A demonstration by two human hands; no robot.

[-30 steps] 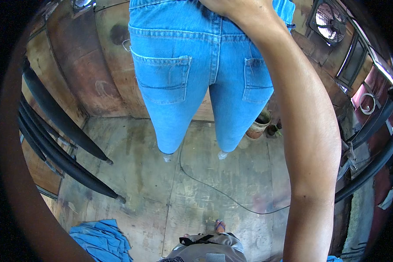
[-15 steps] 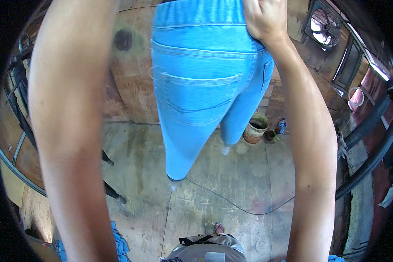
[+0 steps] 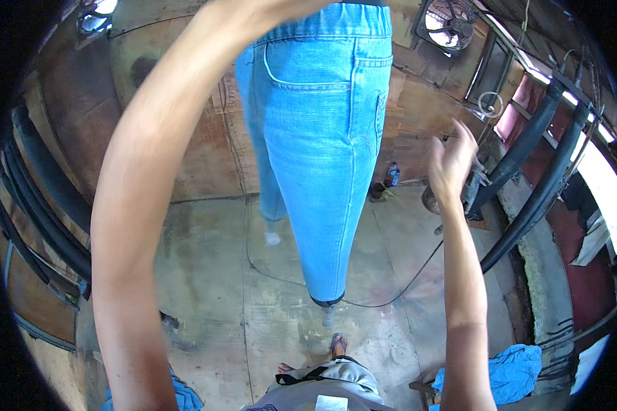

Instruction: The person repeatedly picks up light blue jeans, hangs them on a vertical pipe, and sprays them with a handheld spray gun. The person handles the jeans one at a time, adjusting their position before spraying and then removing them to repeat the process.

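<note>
A pair of light blue jeans (image 3: 315,151) with an elastic waistband hangs upright in front of me, its legs filled out. A dark band and a pale, clear-looking tip show below the nearer hem. My left hand (image 3: 281,9) reaches over the waistband at the top edge of the view; its fingers are blurred and partly cut off, so I cannot make out their grip. To the right of the jeans and apart from them, my right hand (image 3: 453,161) is raised with thumb and fingers spread, holding nothing.
Blue cloth (image 3: 507,373) lies at the lower right, with more blue cloth (image 3: 184,394) at the lower left. A cable (image 3: 397,294) crosses the floor. Thick black pipes (image 3: 535,144) stand at the right. A blue-labelled bottle (image 3: 392,174) and a wall fan (image 3: 448,24) are farther back.
The jeans have turned from the back pocket to the side and front pocket. My right hand has left the waistband and moved down to the right. My left arm has swung across the top.
</note>
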